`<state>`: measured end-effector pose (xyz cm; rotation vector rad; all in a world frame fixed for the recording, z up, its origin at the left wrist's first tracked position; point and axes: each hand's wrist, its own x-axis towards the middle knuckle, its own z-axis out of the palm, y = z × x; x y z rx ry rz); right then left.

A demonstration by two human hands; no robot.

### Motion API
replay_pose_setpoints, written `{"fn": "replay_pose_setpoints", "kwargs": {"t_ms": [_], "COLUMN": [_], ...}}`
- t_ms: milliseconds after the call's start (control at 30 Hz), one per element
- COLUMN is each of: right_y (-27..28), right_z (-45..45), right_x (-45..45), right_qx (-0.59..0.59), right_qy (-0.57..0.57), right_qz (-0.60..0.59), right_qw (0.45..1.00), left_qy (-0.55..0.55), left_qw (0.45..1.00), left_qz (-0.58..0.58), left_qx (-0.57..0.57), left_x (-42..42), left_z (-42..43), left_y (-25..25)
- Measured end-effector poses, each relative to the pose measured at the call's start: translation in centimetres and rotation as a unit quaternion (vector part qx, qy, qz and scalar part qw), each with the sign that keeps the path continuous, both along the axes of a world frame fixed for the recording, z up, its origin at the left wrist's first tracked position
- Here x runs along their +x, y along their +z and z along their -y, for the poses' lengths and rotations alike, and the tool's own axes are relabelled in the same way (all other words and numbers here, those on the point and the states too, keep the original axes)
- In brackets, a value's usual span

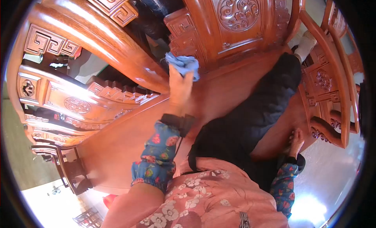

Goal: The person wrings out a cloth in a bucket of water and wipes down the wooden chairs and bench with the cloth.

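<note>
My left hand [180,89] is closed round a crumpled blue cloth [183,65], held up against the carved backrest [201,40] of a reddish-brown wooden bench. That hand is slightly blurred. Low at the right, my right hand [297,141] rests at the edge of the bench seat [219,93], its fingers slightly bent and apart, with nothing visible in them. Both forearms wear blue flowered sleeve covers. My leg in dark trousers [250,110] stretches across the seat.
A curved wooden armrest [337,67] stands at the right. Carved back panels [74,104] and a thick rounded rail [98,44] run along the left. A small wooden stand [72,169] is at the lower left. Pale floor [333,169] shows at the lower right.
</note>
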<state>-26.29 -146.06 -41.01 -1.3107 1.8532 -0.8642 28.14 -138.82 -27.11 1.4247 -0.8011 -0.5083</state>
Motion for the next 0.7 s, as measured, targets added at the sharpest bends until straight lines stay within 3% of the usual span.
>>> {"fn": "replay_pose_setpoints", "kwargs": {"t_ms": [33,133,200,267,333,367,467,533,600,667,700], "right_y": [0.1,0.5,0.5,0.3,0.4,0.5,0.2,0.3,0.5,0.5,0.3], "right_z": [0.1,0.3,-0.1,0.0,-0.2,-0.3,-0.3,-0.8,-0.2,-0.1,-0.1], "right_x": [0.0,1.0,0.6,0.4,0.7,0.9,0.7,0.7,1.0,0.8,0.6], "right_qx": [0.009,0.017,0.020,-0.012,-0.013,-0.017,-0.005,-0.014,-0.028,0.009,0.010], "right_qy": [-0.003,-0.009,-0.014,0.026,0.021,0.019,0.011,0.014,0.029,0.014,0.017], "right_qz": [0.000,0.001,-0.010,-0.003,0.006,0.012,0.058,0.043,0.030,0.024,0.023], "right_qw": [1.000,1.000,1.000,1.000,1.000,1.000,0.998,0.999,0.999,1.000,1.000], "left_qy": [-0.030,-0.044,-0.061,-0.049,-0.055,0.010,0.041,0.060,0.033,0.042,-0.018], "left_qw": [0.994,0.995,0.993,0.986,0.992,0.992,0.994,0.961,0.973,0.931,0.951], "left_qz": [-0.061,0.017,-0.005,-0.105,-0.065,-0.009,0.060,0.255,0.203,0.348,0.277], "left_qx": [0.082,0.093,0.098,0.123,0.091,0.126,0.083,0.093,0.106,0.102,0.138], "left_x": [1.0,4.3,4.8,4.2,3.3,0.8,1.3,1.9,1.2,0.3,0.5], "left_z": [-0.6,0.6,1.2,1.4,1.2,0.4,0.0,-1.4,-3.0,-4.6,-5.5], "left_y": [0.6,-1.5,-1.5,-0.7,-1.4,0.5,-3.5,-5.3,-4.3,-3.9,-3.8]}}
